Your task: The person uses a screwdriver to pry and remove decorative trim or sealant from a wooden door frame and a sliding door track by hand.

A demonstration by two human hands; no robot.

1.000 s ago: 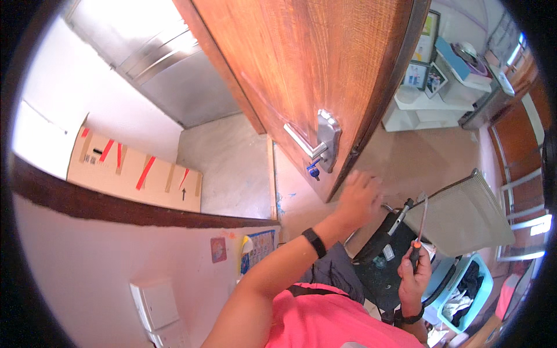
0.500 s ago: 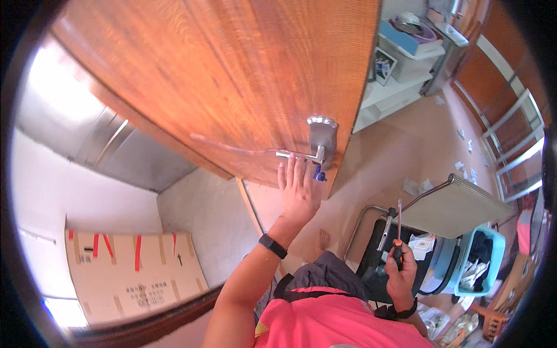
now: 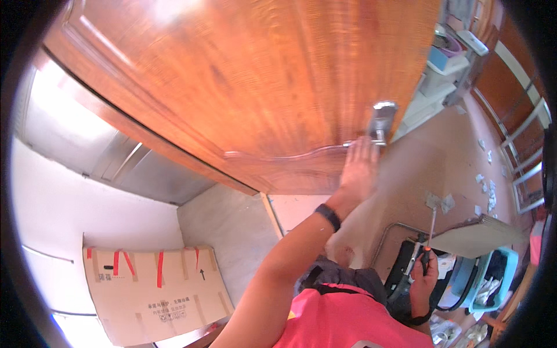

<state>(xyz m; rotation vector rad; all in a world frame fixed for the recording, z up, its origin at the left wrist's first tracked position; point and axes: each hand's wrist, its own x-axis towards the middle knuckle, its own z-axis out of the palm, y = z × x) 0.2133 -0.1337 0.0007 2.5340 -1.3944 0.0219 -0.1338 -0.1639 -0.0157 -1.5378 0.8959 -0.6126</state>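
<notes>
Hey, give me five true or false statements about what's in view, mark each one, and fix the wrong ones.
1. Both hands hold tools. False: only the right hand does, a screwdriver.
2. The left hand is at the door handle. True, though whether it touches is unclear.
3. The box has red tape on it. True.
4. In the picture, the box is right of the door handle. False: it is to the left.
5. The shirt is pink. True.
</notes>
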